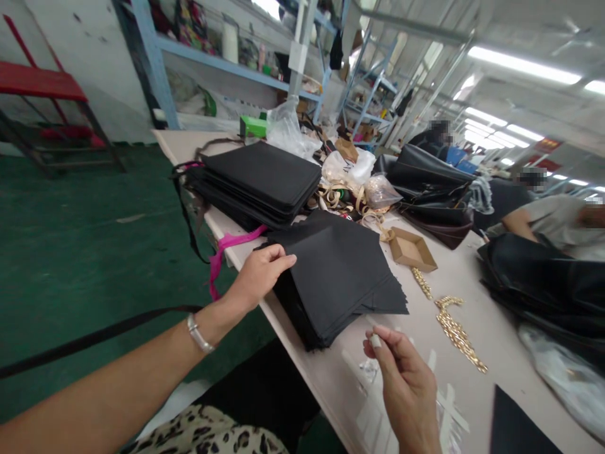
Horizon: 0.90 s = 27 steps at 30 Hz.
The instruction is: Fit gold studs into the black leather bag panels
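Note:
A stack of black sheets (338, 265), thin and flat like leather or board, lies slightly fanned at the table's near edge. My left hand (265, 271) is closed at the stack's left edge, with thumb and fingers pinching the top black sheet. Just right of the stack's near corner, my right hand (401, 378) hovers apart from it, thumb and fingertips pressed together. Something whitish covers or sits at that thumb's tip; whether anything is between the fingers is hidden. Behind the stack rests a pile of black padded panels (259, 176) with straps.
Gold chains (458, 331) and an open cardboard box (411, 249) lie right of the stack. Clear tape strips (447, 410) are stuck on the table (472, 277). Plastic bags (290, 129) and scraps clutter the back. Black bags (430, 189) and a co-worker (553, 217) are at the right.

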### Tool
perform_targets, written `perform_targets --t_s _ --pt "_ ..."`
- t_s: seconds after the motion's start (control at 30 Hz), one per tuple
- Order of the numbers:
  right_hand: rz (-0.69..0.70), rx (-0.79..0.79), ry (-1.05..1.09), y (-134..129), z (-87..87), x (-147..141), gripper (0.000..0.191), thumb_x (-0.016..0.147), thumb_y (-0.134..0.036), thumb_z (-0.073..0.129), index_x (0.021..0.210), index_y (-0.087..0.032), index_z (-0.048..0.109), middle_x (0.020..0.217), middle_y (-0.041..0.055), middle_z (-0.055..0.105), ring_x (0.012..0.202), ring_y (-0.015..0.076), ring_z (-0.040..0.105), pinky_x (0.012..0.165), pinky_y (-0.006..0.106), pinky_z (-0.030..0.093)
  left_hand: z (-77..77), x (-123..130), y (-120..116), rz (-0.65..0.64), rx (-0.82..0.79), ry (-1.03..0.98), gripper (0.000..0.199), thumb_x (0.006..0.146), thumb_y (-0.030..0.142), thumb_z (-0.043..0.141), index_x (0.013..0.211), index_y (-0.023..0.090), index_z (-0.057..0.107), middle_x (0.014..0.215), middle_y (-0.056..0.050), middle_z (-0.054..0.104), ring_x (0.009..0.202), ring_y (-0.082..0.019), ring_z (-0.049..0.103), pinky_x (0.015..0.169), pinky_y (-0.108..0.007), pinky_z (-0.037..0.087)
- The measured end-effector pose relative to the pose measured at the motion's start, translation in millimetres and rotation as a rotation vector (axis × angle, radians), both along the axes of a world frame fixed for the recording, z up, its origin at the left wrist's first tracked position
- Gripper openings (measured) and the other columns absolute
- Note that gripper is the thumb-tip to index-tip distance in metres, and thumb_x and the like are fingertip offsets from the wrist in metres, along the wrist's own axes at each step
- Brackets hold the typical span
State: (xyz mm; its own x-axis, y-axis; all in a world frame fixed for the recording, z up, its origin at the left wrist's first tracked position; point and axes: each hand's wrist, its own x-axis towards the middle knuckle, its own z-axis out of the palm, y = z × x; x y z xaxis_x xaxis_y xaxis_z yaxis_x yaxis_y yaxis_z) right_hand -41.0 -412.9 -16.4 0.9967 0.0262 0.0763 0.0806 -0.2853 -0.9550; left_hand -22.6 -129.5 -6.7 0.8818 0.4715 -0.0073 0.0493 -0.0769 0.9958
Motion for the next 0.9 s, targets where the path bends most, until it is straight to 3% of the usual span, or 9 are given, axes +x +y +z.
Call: perform_targets --t_s 0.1,0.2,0.27,0.37,0.5,0.67,0.8,0.9 --pt "-0.087 -0.002 0.040 -20 -2.7 -1 0.039 0.080 -0.048 0.075 0.105 -0.018 0.075 0.095 0.0061 0.075 0.083 0.0226 0.073 0.078 0.034 0.059 8.7 -17 -12 -0.113 -0.020 -0.055 0.026 0.075 0.038 0.069 0.063 0.021 0.055 0.061 0.005 0.049 0.062 -0.013 0.045 0.059 -0.024 0.037" --pt "-0.198 -0.005 0.079 -48 -3.1 -8 0.044 0.075 -0.049 0.080 0.105 -0.017 0.075 0.096 0.0076 0.077 0.084 0.0243 0.074 0.079 0.035 0.059 14.4 -35 -36 -0.332 -0.167 -0.027 0.018 0.074 0.038 0.067 0.069 0.022 0.062 0.064 0.002 0.056 0.064 -0.016 0.051 0.062 -0.028 0.042" --pt "-0.246 0.006 0.085 -62 -2.4 -16 0.046 0.074 -0.048 0.082 0.107 -0.017 0.075 0.097 0.0079 0.077 0.085 0.0242 0.074 0.082 0.035 0.059 13.2 -47 -53 -0.495 -0.326 0.075 0.015 0.072 0.037 0.066 0.068 0.023 0.061 0.054 0.004 0.049 0.052 -0.014 0.044 0.053 -0.027 0.037" --pt "-0.241 0.051 0.094 -68 -3.4 -27 0.044 0.076 -0.046 0.082 0.109 -0.018 0.074 0.096 0.0067 0.077 0.083 0.0221 0.074 0.079 0.034 0.061 3.3 -62 -72 -0.626 -0.444 0.241 0.017 0.068 0.034 0.064 0.061 0.022 0.054 0.044 0.008 0.034 0.040 -0.008 0.022 0.042 -0.024 0.016" --pt "-0.151 0.080 0.157 -55 -15.1 -34 0.036 0.078 -0.046 0.080 0.100 -0.017 0.075 0.090 0.0055 0.076 0.076 0.0196 0.073 0.072 0.032 0.063 -10.3 -73 -83 -0.702 -0.469 0.348 0.013 0.065 0.031 0.063 0.067 0.020 0.057 0.050 0.008 0.038 0.038 -0.004 0.020 0.038 -0.022 0.010" --pt "-0.086 0.183 0.300 -40 -32.4 -38 0.036 0.076 -0.046 0.082 0.094 -0.016 0.075 0.083 0.0037 0.075 0.071 0.0172 0.071 0.066 0.028 0.062 -11.1 -75 -102 -0.773 -0.483 0.409 0.032 0.072 0.038 0.071 0.097 0.021 0.061 0.077 0.002 0.063 0.039 -0.002 0.026 0.035 -0.020 0.014" --pt "-0.058 0.215 0.378 -44 -33.1 -44 0.032 0.076 -0.044 0.083 0.092 -0.016 0.075 0.080 0.0019 0.073 0.069 0.0154 0.070 0.064 0.025 0.061 -19.5 -71 -114 -0.734 -0.455 0.599 0.038 0.078 0.054 0.071 0.092 0.020 0.061 0.056 0.008 0.049 0.037 -0.004 0.023 0.034 -0.019 0.013" --pt "-0.026 0.150 0.387 -49 -31.3 -50 0.027 0.079 -0.041 0.079 0.092 -0.018 0.075 0.076 -0.0004 0.070 0.065 0.0127 0.066 0.058 0.022 0.058 -29.3 -67 -115 -0.707 -0.451 0.736 0.045 0.076 0.061 0.072 0.092 0.021 0.058 0.051 0.010 0.045 0.035 -0.004 0.022 0.035 -0.018 0.012"
